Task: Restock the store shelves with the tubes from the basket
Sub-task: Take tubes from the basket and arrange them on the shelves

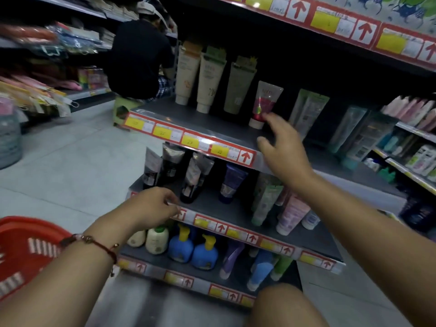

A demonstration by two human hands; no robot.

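Right hand (282, 147) is up at the upper shelf (212, 125), fingers spread apart and holding nothing, fingertips just beside the base of the pink tube (265, 103) standing cap-down there. By my read that tube is freshly placed or about to be nudged straight; whether a fingertip touches it, I can't tell. To its left, three pale tubes (207, 79) stand upright in a row, and there's bare shelf to the right of the pink one.

Left hand (153, 206) is lower, fingers curled together near the price strip of the middle shelf (236, 211), with nothing visibly in them. It looks to be resting or steadying there, though the blur makes contact hard to call.

The red basket (26, 246) sits down at the lower left, beside the left forearm. Only its rim and slotted side show, so what's left inside is hidden.

So we're between tubes, I'd say. The next move calls for a reach back down to the basket, a fresh tube picked up, then set cap-down in that open stretch of shelf, label forward and in line with the row.
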